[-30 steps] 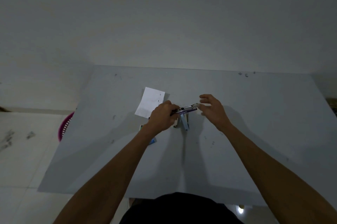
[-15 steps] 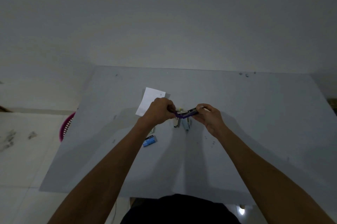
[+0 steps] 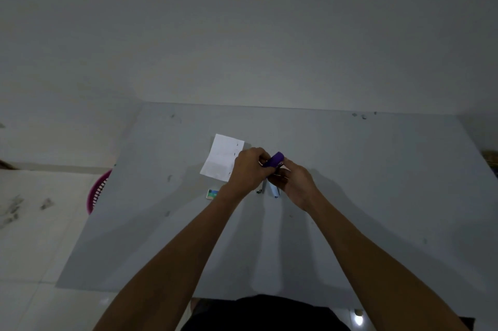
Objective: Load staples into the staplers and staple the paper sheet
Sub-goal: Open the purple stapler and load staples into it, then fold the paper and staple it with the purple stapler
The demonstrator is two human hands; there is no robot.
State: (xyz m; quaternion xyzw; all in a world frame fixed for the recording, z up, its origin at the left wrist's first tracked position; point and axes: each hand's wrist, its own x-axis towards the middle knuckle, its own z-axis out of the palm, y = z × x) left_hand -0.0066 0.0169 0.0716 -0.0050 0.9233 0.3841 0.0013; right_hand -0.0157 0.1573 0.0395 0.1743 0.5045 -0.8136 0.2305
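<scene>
Left grip (image 3: 248, 169) and right grip (image 3: 295, 182) both clamp the purple stapler (image 3: 273, 159) between them; likely light, stiff, hinged, best held endwise.

Dim, low-contrast lighting. Soft shadows spread across the bench (image 3: 377, 169); its edges bow from wide-angle distortion; fine detail is blurred.

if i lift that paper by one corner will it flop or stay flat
Probably flops: the paper looks like a thin sheet lying flat on the table. Likely very light, so a push should slide it easily on the smooth top.
</scene>
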